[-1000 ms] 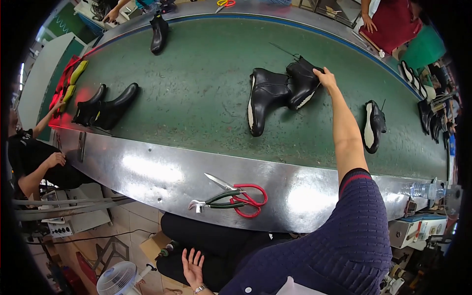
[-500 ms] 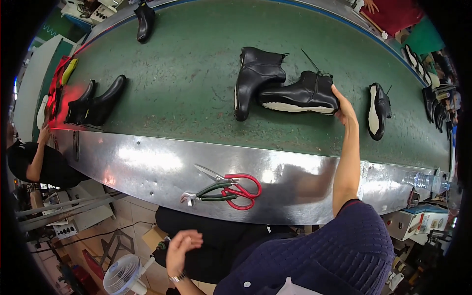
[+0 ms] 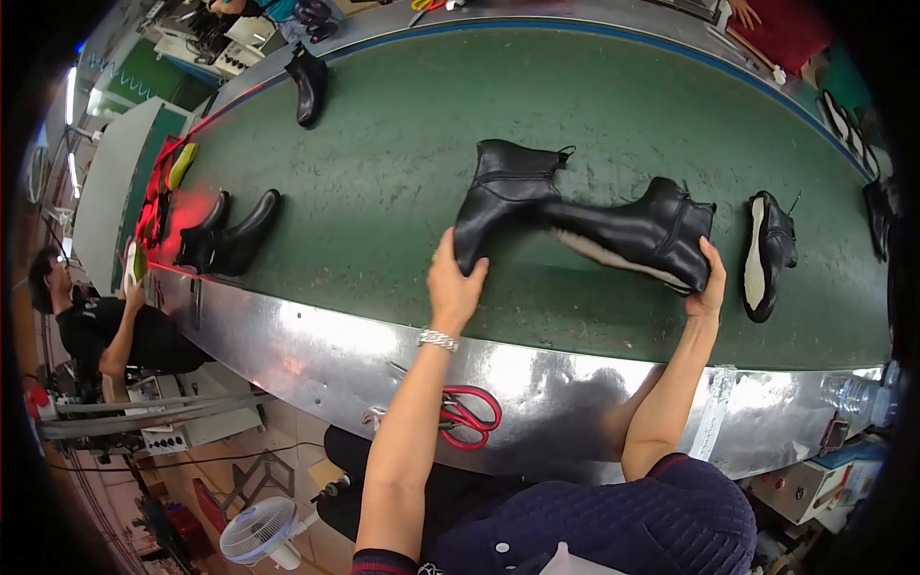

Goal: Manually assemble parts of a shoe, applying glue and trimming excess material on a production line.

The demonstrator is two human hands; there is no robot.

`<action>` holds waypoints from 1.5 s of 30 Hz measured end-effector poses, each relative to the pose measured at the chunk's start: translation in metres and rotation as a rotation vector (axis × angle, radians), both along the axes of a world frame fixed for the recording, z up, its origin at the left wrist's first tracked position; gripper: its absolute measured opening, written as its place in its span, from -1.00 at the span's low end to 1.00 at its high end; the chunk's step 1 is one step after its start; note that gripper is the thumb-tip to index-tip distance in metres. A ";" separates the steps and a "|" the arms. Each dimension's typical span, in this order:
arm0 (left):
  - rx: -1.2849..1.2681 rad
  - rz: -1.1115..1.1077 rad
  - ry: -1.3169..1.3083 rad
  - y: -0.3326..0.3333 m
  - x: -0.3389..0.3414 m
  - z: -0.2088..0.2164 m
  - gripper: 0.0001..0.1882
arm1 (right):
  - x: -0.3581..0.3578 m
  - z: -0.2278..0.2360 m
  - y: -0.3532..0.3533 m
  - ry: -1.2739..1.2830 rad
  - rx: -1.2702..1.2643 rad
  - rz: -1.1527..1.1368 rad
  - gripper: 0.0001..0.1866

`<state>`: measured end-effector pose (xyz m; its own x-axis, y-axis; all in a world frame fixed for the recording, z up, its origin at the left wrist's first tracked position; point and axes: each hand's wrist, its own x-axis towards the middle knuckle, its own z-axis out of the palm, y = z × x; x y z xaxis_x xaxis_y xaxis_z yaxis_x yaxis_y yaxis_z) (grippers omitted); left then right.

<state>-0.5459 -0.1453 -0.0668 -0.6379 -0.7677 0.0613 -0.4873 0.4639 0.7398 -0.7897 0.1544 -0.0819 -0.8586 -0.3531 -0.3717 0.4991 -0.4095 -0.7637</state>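
Note:
Two black ankle boots lie together on the green work surface in front of me. My left hand [image 3: 454,287] is closed around the toe of the left boot [image 3: 506,190], thumb on one side and fingers on the other. With my right hand [image 3: 707,286] I grip the heel end of the right boot [image 3: 644,228]. That boot's toe points left and overlaps the left boot's front. Its pale, unsoled bottom edge faces me, somewhat blurred. Red-handled scissors [image 3: 470,418] lie on the metal edge, partly hidden by my left forearm, beside green-handled pincers.
Another boot [image 3: 764,257] lies at right, its pale underside showing. More dark boots [image 3: 240,235] sit at left, and one [image 3: 308,86] stands far left. A metal strip [image 3: 287,335] borders the green surface [image 3: 383,144]. A co-worker [image 3: 120,331] at left holds a sole-shaped piece.
My left hand has come up from below the table edge and taken hold of the left boot's toe. The right boot has tilted, its toe end shifting. The whole view has moved slightly.

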 end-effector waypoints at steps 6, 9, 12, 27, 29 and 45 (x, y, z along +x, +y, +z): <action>0.172 -0.407 -0.099 -0.105 0.041 0.078 -0.37 | 0.036 -0.002 -0.048 -0.221 -0.527 0.129 -0.34; -0.280 -0.347 -0.172 -0.122 0.050 0.072 -0.35 | 0.054 -0.002 -0.077 -0.398 -0.609 0.155 -0.41; 0.460 0.300 -0.079 -0.096 0.038 0.041 -0.19 | 0.064 -0.011 -0.086 -0.445 -0.610 0.202 -0.41; 0.927 0.344 0.324 -0.001 0.003 0.007 -0.45 | 0.090 -0.013 -0.102 -0.484 -0.776 0.327 -0.25; 0.929 0.342 0.348 0.002 0.003 0.011 -0.50 | 0.090 -0.011 -0.101 -0.516 -0.748 0.308 -0.24; 0.842 -0.046 0.516 0.014 0.089 0.064 -0.36 | 0.108 -0.004 -0.114 -0.368 -0.628 0.448 -0.24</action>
<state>-0.4569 -0.1312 -0.0030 -0.7171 -0.6631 -0.2144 -0.0072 -0.3006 0.9537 -0.6821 0.0405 -0.0862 -0.4519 -0.8643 -0.2209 0.8866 -0.4076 -0.2187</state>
